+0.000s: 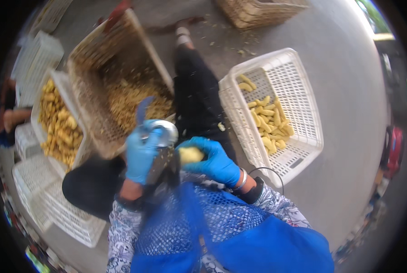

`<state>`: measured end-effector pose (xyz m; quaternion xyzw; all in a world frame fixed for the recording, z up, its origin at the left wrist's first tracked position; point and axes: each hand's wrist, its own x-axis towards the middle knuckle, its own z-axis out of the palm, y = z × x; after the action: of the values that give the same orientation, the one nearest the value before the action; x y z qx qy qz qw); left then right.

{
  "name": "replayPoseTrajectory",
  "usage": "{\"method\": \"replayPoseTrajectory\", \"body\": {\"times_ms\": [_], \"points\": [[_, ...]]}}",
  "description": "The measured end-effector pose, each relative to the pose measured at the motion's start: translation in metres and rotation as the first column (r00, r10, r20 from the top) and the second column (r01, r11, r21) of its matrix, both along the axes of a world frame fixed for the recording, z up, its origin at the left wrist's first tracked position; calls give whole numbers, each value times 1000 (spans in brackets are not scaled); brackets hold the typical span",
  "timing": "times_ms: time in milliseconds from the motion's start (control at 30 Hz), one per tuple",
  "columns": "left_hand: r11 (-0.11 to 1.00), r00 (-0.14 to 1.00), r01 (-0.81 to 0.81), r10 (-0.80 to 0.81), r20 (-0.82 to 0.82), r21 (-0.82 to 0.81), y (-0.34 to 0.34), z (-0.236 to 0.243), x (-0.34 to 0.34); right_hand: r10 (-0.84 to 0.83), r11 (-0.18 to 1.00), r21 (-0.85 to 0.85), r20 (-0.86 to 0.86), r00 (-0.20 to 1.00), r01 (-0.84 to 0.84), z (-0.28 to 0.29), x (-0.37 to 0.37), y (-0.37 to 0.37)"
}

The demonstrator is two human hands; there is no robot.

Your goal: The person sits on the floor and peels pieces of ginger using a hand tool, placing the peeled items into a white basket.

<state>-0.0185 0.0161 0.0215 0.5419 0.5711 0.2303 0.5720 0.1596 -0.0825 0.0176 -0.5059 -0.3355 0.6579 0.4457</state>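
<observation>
With fingers curled, the left hand (140,157) is gripping a round metal tool (168,133) while the half-closed right hand (218,161) is holding a pale-yellow root piece (191,155) just beside it, seemingly mid-peeling and probably needing turning next.

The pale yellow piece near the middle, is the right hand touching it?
Touching. The head view shows the blue-gloved right hand curled around the right side of the pale yellow piece, with no gap between them.
</observation>
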Motion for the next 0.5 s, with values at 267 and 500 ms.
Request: {"method": "replayPoseTrajectory", "body": {"times_ms": [267, 500], "points": [[960, 962, -267, 271, 30, -84, 29, -55, -34, -478, 875, -129, -86, 874, 466, 14, 114, -10], [925, 948, -295, 316, 51, -240, 23, -70, -16, -555, 761, -274, 195, 809, 588, -144, 207, -19]]}}
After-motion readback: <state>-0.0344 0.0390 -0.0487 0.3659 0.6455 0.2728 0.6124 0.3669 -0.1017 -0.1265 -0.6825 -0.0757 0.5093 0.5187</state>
